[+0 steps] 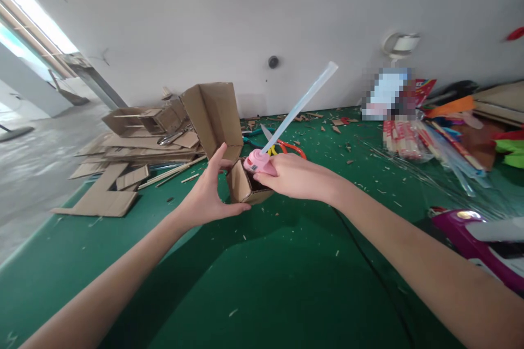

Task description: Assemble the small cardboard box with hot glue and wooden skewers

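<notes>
My right hand is wrapped round a pink hot glue gun, its front end down at the open top of a small cardboard box. A long translucent glue stick sticks up out of the gun's back. Thumb and fingers of my left hand curve around the left side of the box, with the fingertips at its edge and the thumb low in front. Behind the box stands a taller folded cardboard piece; whether the two are joined I cannot tell. The gun's nozzle is hidden.
Scissors with orange handles lie behind my right hand. Cardboard pieces and wooden sticks are piled at left. Packets and glue sticks lie at right, near a purple device. A black cord crosses the green table.
</notes>
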`<state>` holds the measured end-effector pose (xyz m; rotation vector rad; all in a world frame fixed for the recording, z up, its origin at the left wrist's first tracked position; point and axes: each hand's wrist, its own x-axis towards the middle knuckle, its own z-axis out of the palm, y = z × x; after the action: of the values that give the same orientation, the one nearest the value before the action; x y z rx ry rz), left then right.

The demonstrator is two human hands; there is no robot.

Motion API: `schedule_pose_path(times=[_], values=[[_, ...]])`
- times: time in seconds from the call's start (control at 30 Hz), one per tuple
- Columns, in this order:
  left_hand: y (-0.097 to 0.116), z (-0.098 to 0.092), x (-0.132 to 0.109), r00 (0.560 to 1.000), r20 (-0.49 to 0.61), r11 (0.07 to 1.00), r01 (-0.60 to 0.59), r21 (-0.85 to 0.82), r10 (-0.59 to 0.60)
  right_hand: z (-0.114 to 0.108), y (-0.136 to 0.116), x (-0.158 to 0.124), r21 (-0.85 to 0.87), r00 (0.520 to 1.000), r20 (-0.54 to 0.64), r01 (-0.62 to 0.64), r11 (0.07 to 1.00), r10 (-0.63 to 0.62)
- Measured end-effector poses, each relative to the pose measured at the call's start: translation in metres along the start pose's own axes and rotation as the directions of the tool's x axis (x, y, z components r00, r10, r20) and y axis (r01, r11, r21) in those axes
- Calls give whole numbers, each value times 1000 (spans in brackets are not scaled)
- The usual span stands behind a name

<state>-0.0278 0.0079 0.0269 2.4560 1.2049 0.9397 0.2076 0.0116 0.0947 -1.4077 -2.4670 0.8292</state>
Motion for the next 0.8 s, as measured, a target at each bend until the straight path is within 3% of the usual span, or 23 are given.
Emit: schedule_pose_path(times=[0.2,0.47,0.8], values=[[2,0,0,999,20,998,44,36,-45,4,-1,-6,-18,998,-54,-14,1000,13],[0,-2,0,999,52,1000,8,2,-8,-8,-9,-17,63,988,73,-138,988,133],[-15,6,-1,998,60,988,-6,-153,15,-2,5,-9,88,997,70,-39,995,33]])
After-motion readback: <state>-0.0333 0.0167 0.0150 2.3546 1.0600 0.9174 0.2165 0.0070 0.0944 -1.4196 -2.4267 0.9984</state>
